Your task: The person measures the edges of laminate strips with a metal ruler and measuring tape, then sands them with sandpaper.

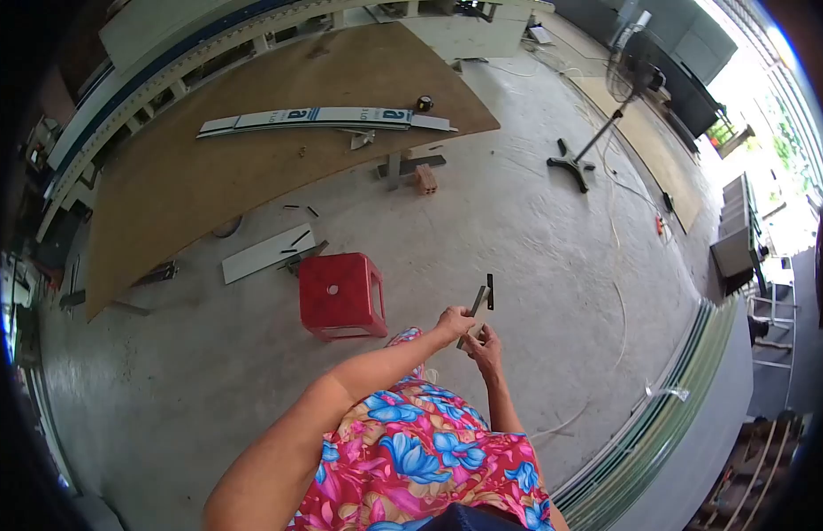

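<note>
In front of my body, my left hand (455,320) is closed with its fingers on a short, narrow grey-green strip (478,301). Close beside it, my right hand (485,347) pinches the lower part of the same strip. A small beige patch shows between the fingers; I cannot tell what it is. Just past the fingertips, a short black strip (491,290) overlaps the floor in this view. To the left of my hands stands a red plastic stool (333,294) with a round hole in its seat.
A brown board table (252,168) carries long white labelled strips (305,118) and a tape measure (424,103). A white panel (265,255) with dark strips lies on the floor. A brick (426,179), a pedestal fan (575,164) and stacked sheets (668,398) stand around; a cable (616,265) crosses the floor.
</note>
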### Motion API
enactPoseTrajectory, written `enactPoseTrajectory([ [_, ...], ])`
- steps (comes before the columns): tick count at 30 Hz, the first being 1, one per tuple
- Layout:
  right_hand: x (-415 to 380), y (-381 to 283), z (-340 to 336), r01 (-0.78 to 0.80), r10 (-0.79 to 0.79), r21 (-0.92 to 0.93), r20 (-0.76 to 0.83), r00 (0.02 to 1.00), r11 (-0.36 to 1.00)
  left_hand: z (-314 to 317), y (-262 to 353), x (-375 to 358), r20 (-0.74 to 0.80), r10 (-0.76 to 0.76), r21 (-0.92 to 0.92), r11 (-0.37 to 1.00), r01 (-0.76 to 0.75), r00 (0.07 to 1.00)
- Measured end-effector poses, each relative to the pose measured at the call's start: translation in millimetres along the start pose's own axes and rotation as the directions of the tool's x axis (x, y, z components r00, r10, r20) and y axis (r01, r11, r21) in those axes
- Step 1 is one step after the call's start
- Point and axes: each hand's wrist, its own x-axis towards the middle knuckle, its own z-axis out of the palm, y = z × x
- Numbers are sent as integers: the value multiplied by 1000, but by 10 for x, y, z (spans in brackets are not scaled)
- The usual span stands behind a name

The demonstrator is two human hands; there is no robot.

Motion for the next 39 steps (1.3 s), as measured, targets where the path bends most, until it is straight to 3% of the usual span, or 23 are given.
enactPoseTrajectory([
  [2, -68, 57, 91, -12, 12, 13, 2, 1000, 1000, -8, -167, -38, -40, -27, -23, 999, 26, 999],
  [4, 700, -213, -23, 25, -25, 18, 8, 1000, 1000, -118, 179, 692, -73, 7, -20, 1000, -8, 997],
  [8, 1233, -442, -157, -8, 8, -13, 42, 999, 1000, -178, 416, 1188, -79, -31, -46, 999, 28, 996],
  [17, 2890, -839, 78, 137, -122, -239, 77, 990, 961, -919, 920, 2577, -153, -44, -78, 996, 33, 987],
  [22, 3375, -1393, 292, 103, -75, -139, 195, 978, 985, -1403, 1248, 2917, -183, -161, -183, 975, 128, 970],
  [27, 3847, -1619, 438, -4, 38, -115, 295, 955, 993, -1679, 1166, 3348, -231, -201, -327, 938, 119, 952],
  [28, 3989, -1576, 473, -7, 46, -121, 321, 946, 993, -1717, 1146, 3441, -308, -148, -306, 951, 49, 940],
  [30, 4248, -1593, 519, -34, 85, -143, 361, 929, 989, -1829, 1133, 3657, -316, -194, -310, 946, 92, 929],
  [39, 5307, -2246, 458, 28, 22, -130, 372, 928, 991, -2258, 1696, 4716, -392, -145, -334, 943, 7, 908],
])
